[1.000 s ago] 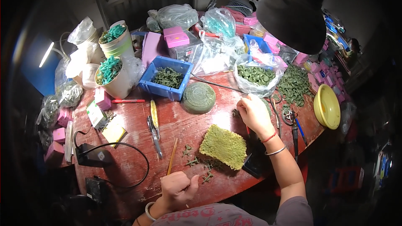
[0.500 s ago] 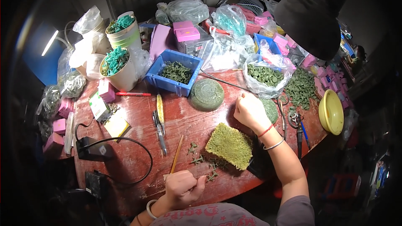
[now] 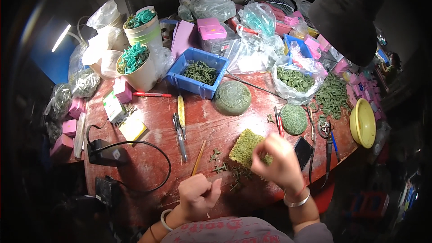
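My right hand [image 3: 280,161] hangs over the right side of a rough yellow-green block [image 3: 245,145], thumb and fingertips pinched together; motion smears it, and anything in the pinch is hidden. Near the table's front edge, my left hand [image 3: 198,194] is closed with its thumb along the curled fingers. What that hand holds, if anything, I cannot make out. Between block and left hand lie several small green branching pieces [image 3: 219,168]. A thin wooden stick [image 3: 199,157] lies just beyond the left hand. Past the block are a large green disc [image 3: 232,98] and a smaller textured one [image 3: 294,119].
A blue bin [image 3: 210,91] holds green pieces. Green rings fill a clear bag [image 3: 310,91] and form a pile [image 3: 333,96] beside a yellow bowl [image 3: 362,123]. A phone [image 3: 303,152], a corded pen-like tool [image 3: 329,153], pens [image 3: 179,137] and a black cable [image 3: 157,150] lie about.
My right hand has come back toward me from near the smaller disc to over the block, uncovering that disc and the phone. My left hand stays closed in nearly the same place. The view has shifted slightly.
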A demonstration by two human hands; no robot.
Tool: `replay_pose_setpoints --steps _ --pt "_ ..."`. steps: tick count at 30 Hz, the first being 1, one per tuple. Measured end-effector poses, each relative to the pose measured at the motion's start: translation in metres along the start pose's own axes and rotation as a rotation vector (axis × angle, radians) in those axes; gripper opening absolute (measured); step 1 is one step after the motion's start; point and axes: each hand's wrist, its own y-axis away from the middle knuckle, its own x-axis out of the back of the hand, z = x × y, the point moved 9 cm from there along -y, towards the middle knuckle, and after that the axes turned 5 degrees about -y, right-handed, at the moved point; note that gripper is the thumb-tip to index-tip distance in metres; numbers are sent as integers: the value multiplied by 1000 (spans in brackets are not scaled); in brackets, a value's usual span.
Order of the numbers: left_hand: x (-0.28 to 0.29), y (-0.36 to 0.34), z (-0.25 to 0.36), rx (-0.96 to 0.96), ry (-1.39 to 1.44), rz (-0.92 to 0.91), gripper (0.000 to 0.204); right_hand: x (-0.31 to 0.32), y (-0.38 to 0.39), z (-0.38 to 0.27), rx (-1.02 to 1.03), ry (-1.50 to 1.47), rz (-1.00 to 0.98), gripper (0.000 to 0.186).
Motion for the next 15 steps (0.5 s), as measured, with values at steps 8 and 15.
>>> replay_pose_setpoints --steps 8,15 --pt "31 11 -11 219 1 32 36 -63 74 -48 -109 -183 -134 22" --pt "62 31 -24 272 -151 139 35 -81 68 -56 -23 -120 -113 22"
